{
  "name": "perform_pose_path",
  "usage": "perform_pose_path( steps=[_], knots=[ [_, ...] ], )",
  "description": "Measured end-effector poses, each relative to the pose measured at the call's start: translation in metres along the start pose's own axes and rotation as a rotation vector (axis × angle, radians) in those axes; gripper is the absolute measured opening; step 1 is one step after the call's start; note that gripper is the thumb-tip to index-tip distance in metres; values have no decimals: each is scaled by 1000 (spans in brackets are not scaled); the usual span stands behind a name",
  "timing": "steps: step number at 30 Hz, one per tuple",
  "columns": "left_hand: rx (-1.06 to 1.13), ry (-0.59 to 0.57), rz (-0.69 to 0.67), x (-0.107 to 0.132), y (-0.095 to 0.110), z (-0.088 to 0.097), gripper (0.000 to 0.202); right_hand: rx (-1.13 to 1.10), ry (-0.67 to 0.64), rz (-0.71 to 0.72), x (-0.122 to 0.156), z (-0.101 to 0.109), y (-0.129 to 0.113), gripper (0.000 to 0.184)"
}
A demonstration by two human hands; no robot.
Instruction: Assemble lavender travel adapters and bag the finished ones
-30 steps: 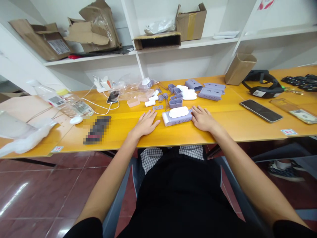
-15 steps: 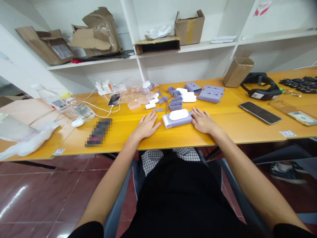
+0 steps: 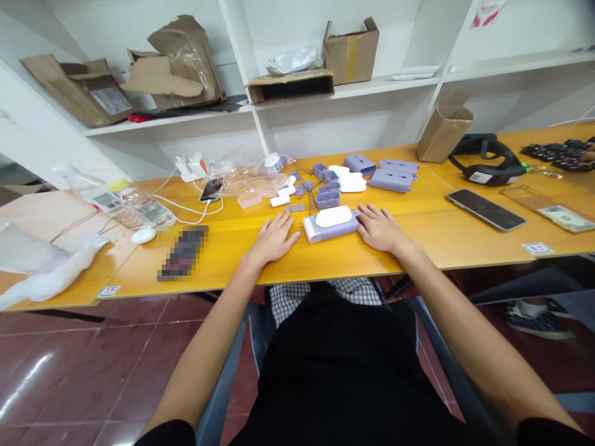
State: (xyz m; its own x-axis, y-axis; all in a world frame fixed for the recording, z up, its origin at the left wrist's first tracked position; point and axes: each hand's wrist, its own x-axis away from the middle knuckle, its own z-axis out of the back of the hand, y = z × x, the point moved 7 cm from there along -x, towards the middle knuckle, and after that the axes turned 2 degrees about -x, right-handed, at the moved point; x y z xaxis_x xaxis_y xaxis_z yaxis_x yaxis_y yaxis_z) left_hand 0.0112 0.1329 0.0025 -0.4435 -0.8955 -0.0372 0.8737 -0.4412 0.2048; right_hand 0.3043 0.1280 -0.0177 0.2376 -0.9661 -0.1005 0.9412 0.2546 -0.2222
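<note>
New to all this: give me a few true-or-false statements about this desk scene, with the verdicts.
1. The left hand and right hand lie flat on the table, either side of a lilac vented case topped by a white oval piece. True.
2. The left hand holds a smartphone. False: it holds nothing; a smartphone lies on the table far to the right.
3. A white computer mouse lies on the table, left of the hands. True.
4. The floor is blue carpet. False: it is glossy dark red tile.
5. The shelves hold glass jars. False: they hold cardboard boxes.
</note>
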Motion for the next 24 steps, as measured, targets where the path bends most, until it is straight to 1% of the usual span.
perform_pose_path(
  steps=[3, 6, 10, 12, 14, 16, 17, 21, 22, 24],
  knots=[
    [47, 58, -13, 0, 3, 6, 67, 2, -3, 3, -1, 1, -2, 62],
    [176, 150, -80, 0, 11, 14, 64, 24, -20, -17, 0, 1, -12, 62],
    [412, 238, -161, 1, 15, 26, 62, 41, -33, -15, 4, -3, -43, 66],
    [473, 260, -158, 2, 12, 30, 61, 41, -43, 20, 7, -6, -59, 69],
    [474, 274, -124, 2, 7, 33, 56, 45, -34, 41, 8, -5, -67, 70],
    [456, 255, -113, 4, 4, 34, 54, 45, -22, 50, 6, 0, -69, 65],
    [463, 221, -133, 5, 5, 32, 56, 43, -23, 51, 3, 3, -68, 62],
    [549, 24, -258, 9, 17, 24, 87, 73, -28, 31, -21, 21, -64, 52],
    [552, -4, -268, 10, 19, 23, 91, 78, -29, 29, -30, 25, -63, 50],
    [537, -20, -262, 12, 20, 24, 91, 48, -24, 20, -47, 31, -64, 52]
  ],
)
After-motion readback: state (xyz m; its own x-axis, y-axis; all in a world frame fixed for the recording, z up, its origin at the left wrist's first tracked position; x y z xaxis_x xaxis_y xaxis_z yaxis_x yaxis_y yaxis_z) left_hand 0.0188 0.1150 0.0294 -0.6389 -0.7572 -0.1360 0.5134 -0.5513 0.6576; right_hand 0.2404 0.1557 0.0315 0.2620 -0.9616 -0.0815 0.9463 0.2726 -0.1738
